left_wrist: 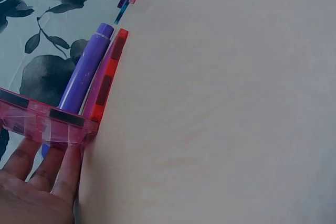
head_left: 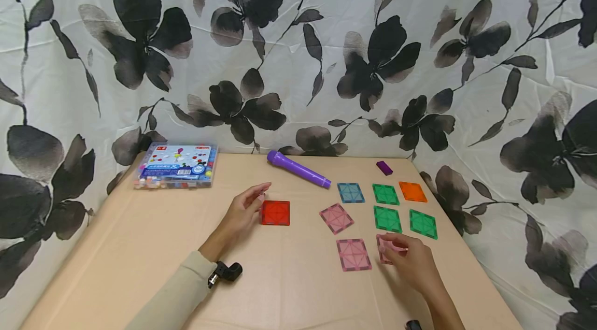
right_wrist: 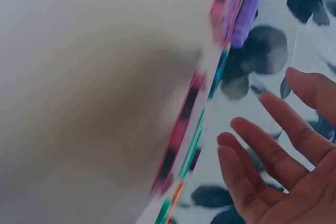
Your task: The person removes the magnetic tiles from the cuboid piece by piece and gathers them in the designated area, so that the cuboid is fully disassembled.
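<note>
My left hand [head_left: 244, 208] is at the left side of a flat red magnetic tile [head_left: 276, 213]. In the left wrist view a pink translucent tile [left_wrist: 47, 116] stands upright at the red tile's edge. The extended fingers [left_wrist: 63, 174] touch its outer side; the thumb is out of sight there. My right hand [head_left: 412, 260] reaches over another pink tile [head_left: 385, 257], partly covering it. Its fingers are spread and loosely bent in the right wrist view, apart from the blurred pink tile edge [right_wrist: 181, 129].
More flat tiles lie around the right hand: pink tiles [head_left: 353, 255], a blue tile [head_left: 351, 192], several green tiles [head_left: 387, 219] and an orange tile [head_left: 412, 191]. Toward the back are a purple microphone-shaped tube [head_left: 298, 168], a small purple block [head_left: 384, 168] and a clear-lidded box [head_left: 177, 166].
</note>
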`<state>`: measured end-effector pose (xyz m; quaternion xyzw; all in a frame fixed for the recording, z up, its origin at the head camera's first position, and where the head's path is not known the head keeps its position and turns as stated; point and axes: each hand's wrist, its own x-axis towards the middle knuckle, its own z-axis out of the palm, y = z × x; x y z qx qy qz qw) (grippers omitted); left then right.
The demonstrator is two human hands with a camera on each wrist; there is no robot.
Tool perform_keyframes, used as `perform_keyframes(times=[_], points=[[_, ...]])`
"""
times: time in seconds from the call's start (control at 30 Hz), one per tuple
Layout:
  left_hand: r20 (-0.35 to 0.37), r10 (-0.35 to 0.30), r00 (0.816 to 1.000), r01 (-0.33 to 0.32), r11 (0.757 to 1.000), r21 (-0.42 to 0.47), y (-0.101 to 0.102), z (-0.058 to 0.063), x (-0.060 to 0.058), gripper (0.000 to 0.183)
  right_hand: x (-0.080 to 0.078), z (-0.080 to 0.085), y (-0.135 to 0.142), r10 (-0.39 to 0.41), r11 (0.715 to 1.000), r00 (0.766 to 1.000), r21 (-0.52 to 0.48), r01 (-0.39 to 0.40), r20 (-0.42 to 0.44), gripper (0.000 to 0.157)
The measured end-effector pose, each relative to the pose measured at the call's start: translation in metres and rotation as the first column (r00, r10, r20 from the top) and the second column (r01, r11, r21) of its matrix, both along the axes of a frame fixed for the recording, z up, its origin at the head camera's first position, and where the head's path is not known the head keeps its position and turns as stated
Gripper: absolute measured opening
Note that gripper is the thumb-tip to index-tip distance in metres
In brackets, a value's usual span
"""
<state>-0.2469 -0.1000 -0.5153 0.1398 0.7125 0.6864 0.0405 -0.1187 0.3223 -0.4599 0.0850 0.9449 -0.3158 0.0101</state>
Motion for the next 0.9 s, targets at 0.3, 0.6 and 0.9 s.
perform_keyframes(times=[0.3,0.6,0.9], points=[[-0.019,-0.001,1.0,0.0,1.0,-0.014,-0.014,0.004,0.0,0.043,-0.024,-0.006,-0.059,0.115,0.987,0.988,-0.1,-0.125,-0.1,0.029],[-0.041,0.111,0.993,-0.118,0.951,-0.287,-0.032,0.012,0.008,0.047,-0.053,-0.002,-0.129,0.331,0.942,0.932,-0.004,-0.335,-0.146,0.032],[-0.198,0.108,0.974,-0.203,0.798,-0.568,-0.032,0.013,0.009,0.047,-0.081,0.0,-0.182,0.506,0.861,0.859,0.096,-0.499,-0.074,0.039]])
